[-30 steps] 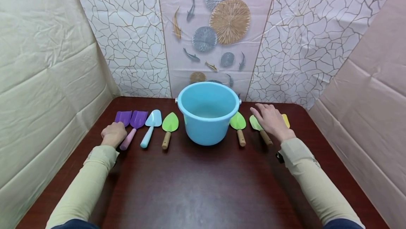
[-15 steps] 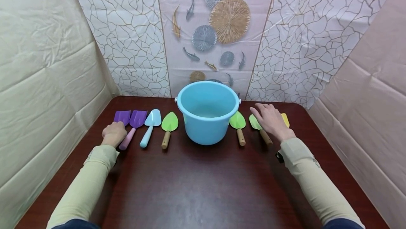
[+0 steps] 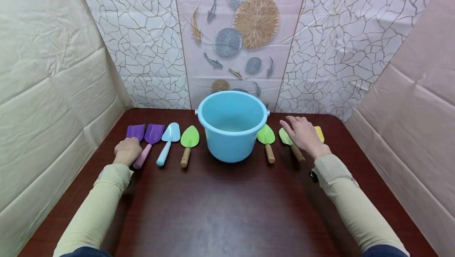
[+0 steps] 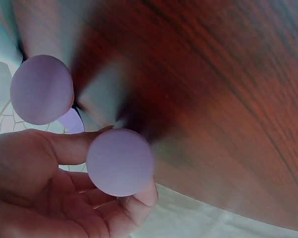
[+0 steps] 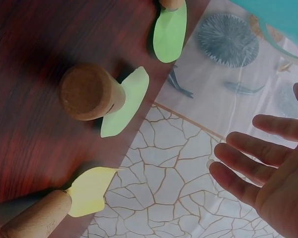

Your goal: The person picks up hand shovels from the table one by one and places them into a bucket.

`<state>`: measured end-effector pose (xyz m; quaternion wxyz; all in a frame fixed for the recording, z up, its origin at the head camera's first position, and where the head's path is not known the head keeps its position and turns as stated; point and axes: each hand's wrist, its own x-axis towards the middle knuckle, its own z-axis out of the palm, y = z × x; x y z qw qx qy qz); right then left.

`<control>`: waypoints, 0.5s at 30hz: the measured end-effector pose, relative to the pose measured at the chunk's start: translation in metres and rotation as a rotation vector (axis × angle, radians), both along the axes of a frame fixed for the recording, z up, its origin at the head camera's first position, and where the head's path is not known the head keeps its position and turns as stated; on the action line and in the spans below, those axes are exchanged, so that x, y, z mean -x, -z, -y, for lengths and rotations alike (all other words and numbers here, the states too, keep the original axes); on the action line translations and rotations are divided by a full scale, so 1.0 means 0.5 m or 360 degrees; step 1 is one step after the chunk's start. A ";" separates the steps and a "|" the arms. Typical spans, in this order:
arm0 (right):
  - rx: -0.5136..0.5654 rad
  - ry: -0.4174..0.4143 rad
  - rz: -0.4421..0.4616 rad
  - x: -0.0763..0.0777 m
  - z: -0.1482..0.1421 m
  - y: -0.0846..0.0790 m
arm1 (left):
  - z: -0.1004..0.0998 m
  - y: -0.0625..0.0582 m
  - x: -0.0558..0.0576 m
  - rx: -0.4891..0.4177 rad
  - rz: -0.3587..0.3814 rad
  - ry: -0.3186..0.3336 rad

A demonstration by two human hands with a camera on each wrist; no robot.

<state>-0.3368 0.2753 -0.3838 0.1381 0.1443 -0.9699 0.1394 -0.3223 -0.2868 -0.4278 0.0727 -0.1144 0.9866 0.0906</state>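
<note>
Near the far edge of the dark red-brown table (image 3: 227,213), read as a clock face from the person's side, the light-blue bucket (image 3: 231,146) stands upright at 12 o'clock. Toward 10 o'clock is the outer purple trowel (image 3: 135,131), with the inner purple trowel (image 3: 154,133) just beside it; toward 2 o'clock lie the pale green trowel (image 3: 285,136) and the yellow trowel (image 3: 320,133). The right hand (image 3: 303,135) hovers near those two, fingers nearly straight, its grip holding nothing. The left hand (image 3: 127,151), at 10 o'clock, has a closed grip: thumb and fingers pinch the outer trowel's lilac handle (image 4: 120,162). For good control, that pinch seems best kept firm and the wrist steady, so the blade clears its neighbour; for the right fingers, a wooden handle should give surer purchase than a thin blade.
</note>
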 end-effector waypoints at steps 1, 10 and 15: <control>-0.0001 0.0000 0.0001 0.001 0.000 0.000 | 0.000 0.000 -0.001 0.0000 0.0000 0.0000; -0.0011 0.0010 0.0020 0.003 0.002 0.001 | 0.001 -0.008 -0.005 0.0012 -0.0012 0.0005; -0.0007 -0.0001 0.0020 0.002 0.000 0.002 | 0.001 -0.014 -0.005 0.0021 -0.0045 0.0008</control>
